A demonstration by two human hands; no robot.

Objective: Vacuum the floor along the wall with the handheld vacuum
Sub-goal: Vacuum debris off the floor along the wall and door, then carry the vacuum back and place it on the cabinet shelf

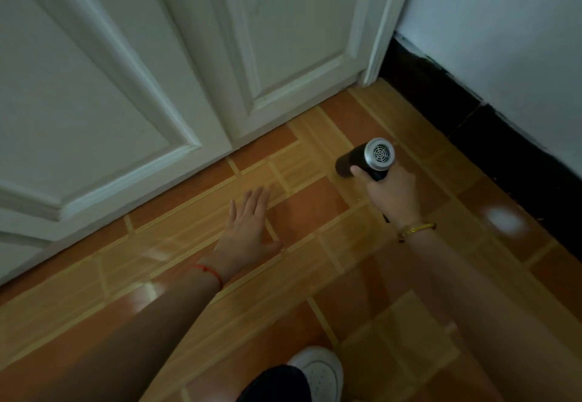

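Head view: right hand (392, 193) grips handheld vacuum (365, 159) (left hand (247, 228) spread).

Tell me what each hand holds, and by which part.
Right hand grips the vacuum by its handle, below the black barrel. Left hand holds nothing; it is spread open over the floor.
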